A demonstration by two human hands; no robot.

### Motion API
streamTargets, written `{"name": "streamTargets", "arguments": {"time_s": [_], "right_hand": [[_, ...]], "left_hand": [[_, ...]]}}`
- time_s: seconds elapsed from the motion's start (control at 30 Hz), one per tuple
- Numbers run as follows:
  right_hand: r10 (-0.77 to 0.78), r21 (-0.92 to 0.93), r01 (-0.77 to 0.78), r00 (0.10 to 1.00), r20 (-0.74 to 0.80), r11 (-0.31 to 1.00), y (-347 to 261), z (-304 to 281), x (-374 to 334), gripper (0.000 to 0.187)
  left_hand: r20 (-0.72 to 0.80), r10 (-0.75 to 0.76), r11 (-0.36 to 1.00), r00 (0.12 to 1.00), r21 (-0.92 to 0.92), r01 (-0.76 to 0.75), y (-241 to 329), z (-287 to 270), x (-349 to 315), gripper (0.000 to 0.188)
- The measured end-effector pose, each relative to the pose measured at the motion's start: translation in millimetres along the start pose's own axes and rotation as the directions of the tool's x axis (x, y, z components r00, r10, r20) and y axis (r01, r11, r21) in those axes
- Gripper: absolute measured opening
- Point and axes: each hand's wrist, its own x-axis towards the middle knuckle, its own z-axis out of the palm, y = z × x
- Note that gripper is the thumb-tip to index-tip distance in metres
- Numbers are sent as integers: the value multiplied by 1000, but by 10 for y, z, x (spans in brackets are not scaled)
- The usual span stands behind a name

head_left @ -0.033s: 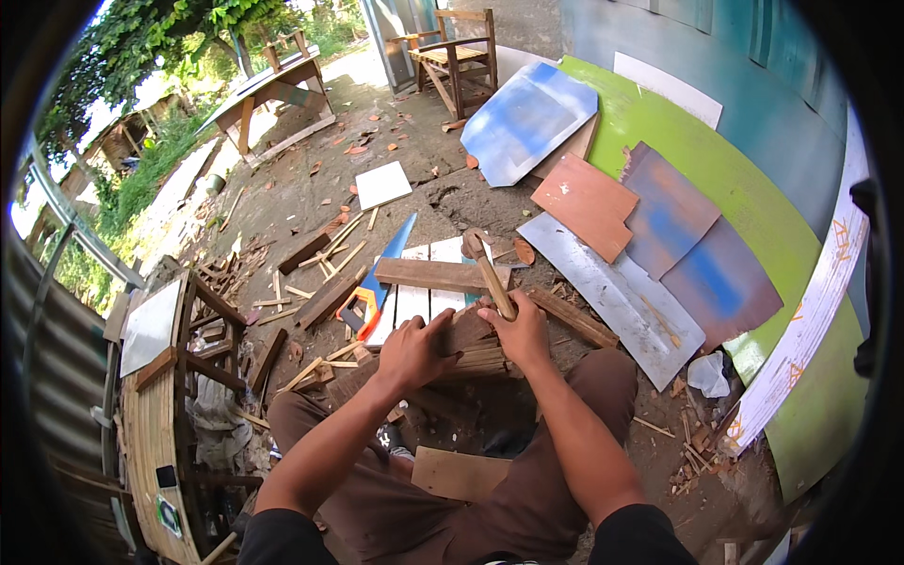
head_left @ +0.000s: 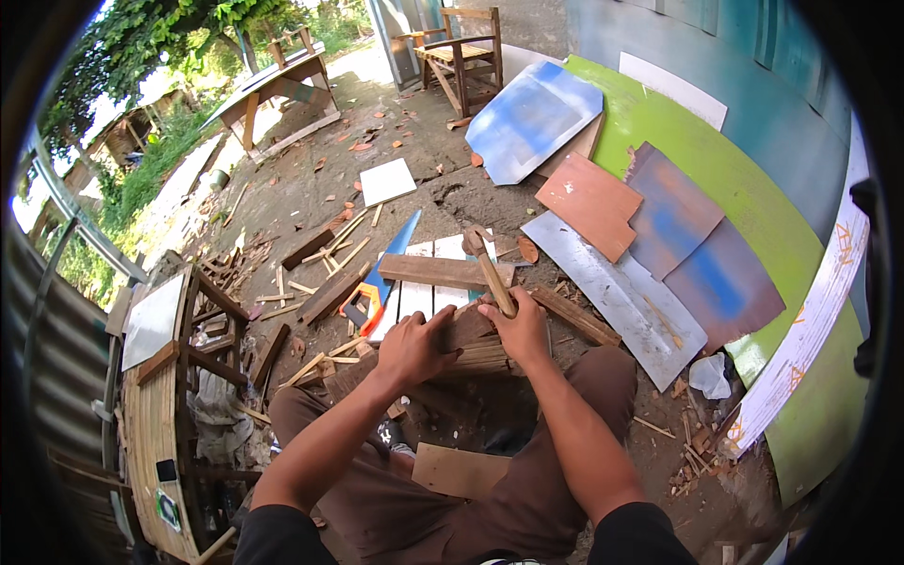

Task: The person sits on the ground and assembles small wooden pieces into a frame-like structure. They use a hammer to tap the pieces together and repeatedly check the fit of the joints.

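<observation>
Hammer [head_left: 492,276] in the right hand [head_left: 524,331], fingers closed round the near end of its handle. Long axis runs away from the person, leaning slightly left; head at the far end, beside the right end of a timber block [head_left: 443,272]. Left hand [head_left: 411,350] at the stacked timber [head_left: 480,360]: thumb and forefinger stand apart; remaining fingers hidden, so I cannot tell whether they grip.

Container: small pot [head_left: 219,178], far left; contents not readable from here.

Materials: block rough, brown, oblong, lying across white slats [head_left: 411,303]. Handsaw [head_left: 395,252] just left: tapering blue blade, orange and black handle. To the right, crumpled translucent plastic [head_left: 710,377], a flat blue-and-white panel [head_left: 533,122] with cut corners, a broad green sheet [head_left: 734,174]. Far left, ridged corrugated metal [head_left: 56,348].
</observation>
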Motion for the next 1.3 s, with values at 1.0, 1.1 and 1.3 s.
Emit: {"name": "streamTargets", "arguments": {"time_s": [1.0,1.1,1.3], "right_hand": [[159,-394,25,889,429,919,124,269,-815,36],[214,-349,-37,848,485,936,166,434,-1118,35],[239,-274,-97,800,551,957,438,830,-1753,38]], "left_hand": [[27,-111,-445,993,-895,-25,-804,-337,-2445,97],[-76,-369,-212,926,-964,-163,-549,-349,-2812,95],[-422,-501,5,755,-874,-485,-271,-279,-2767,82]]}}
